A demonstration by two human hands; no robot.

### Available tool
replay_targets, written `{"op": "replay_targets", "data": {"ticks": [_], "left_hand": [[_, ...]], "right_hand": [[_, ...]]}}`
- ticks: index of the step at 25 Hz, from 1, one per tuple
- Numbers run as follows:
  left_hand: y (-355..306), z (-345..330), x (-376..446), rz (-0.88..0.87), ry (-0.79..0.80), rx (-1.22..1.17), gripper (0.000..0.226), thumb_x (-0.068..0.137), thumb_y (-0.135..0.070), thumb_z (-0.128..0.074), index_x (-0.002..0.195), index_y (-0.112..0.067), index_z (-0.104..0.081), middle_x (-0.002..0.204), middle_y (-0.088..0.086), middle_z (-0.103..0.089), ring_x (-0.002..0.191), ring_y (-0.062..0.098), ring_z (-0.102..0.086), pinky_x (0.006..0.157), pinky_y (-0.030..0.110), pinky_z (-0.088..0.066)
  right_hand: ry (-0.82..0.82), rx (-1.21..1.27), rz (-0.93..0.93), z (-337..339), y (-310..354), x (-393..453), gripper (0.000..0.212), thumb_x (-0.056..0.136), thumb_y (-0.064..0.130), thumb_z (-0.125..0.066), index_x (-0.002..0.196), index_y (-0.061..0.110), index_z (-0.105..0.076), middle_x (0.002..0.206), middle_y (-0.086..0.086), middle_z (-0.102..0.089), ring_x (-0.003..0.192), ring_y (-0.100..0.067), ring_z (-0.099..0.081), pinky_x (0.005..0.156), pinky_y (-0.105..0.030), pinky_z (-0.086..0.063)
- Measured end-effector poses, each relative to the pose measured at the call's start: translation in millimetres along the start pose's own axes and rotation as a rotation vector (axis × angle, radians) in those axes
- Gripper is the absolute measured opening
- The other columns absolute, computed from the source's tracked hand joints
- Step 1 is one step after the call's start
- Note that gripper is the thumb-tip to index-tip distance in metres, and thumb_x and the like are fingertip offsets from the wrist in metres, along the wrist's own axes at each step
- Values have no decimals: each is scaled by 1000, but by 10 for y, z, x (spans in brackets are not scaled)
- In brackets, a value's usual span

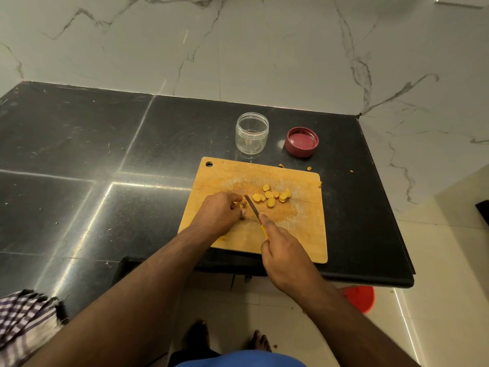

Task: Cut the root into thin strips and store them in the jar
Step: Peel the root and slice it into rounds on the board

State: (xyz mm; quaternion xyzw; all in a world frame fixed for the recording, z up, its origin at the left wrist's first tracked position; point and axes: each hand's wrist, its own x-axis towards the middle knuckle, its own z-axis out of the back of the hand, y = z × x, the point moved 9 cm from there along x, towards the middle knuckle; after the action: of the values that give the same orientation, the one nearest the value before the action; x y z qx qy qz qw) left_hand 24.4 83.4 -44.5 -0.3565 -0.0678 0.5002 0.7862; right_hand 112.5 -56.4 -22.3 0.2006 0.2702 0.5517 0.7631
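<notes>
Nearest, the right hand (pixel 284 256) is wrapped around a knife (pixel 252 207), its blade slanting away and leftward across the cutting board (pixel 304 234). The left hand (pixel 221 214) sits just left of the blade, its fingers (pixel 235 198) pinching the remaining root (pixel 242 203) against the board. Beyond the blade lie cut slices (pixel 272 198), and farther back on the table (pixel 105 154) the open jar (pixel 252 135) appears empty.

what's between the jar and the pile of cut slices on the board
In the head view, only bare cutting board and a strip of dark counter lie between the empty jar and the yellow slices. The red lid sits off to the jar's right.
</notes>
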Motion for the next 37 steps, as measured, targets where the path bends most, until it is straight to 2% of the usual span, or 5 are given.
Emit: {"op": "replay_targets", "data": {"ticks": [11,19,28,32,37], "left_hand": [[-36,37,-29,-22,-13,0,36,96,-24,-64,132,-20,-65,106,0,-73,87,11,-59,74,24,-43],[20,16,15,19,-14,-22,41,94,-26,-68,134,-20,-64,114,2,-72,90,10,-58,76,24,-43],[44,8,5,42,-40,-31,43,94,-31,-68,135,-18,-63,109,0,-72,91,11,-60,74,23,-42],[52,-4,25,69,-14,-27,45,92,-30,-69,135,-23,-60,106,-2,-66,91,13,-60,75,24,-46],[-103,46,78,19,-84,63,41,91,-40,-69,130,-30,-62,130,-2,-49,111,17,-57,89,33,-55]], "right_hand": [[64,-220,31,-124,106,36,65,101,17,-35,157,29,-4,116,-3,-47,83,-18,-51,67,-32,-44],[87,-97,12,-78,52,186,61,100,14,-37,157,27,-18,142,-5,-48,125,-20,-48,102,-34,-43],[0,-46,28,-87,-94,-269,58,104,23,-38,157,30,-16,108,9,-46,89,-8,-50,73,-20,-42],[-58,117,-46,78,-228,-240,56,102,20,-41,155,33,-25,129,10,-51,97,-2,-52,77,-13,-40],[-82,224,-91,160,-291,-246,55,102,17,-44,153,33,-30,146,14,-43,96,2,-55,74,-6,-42]]}}
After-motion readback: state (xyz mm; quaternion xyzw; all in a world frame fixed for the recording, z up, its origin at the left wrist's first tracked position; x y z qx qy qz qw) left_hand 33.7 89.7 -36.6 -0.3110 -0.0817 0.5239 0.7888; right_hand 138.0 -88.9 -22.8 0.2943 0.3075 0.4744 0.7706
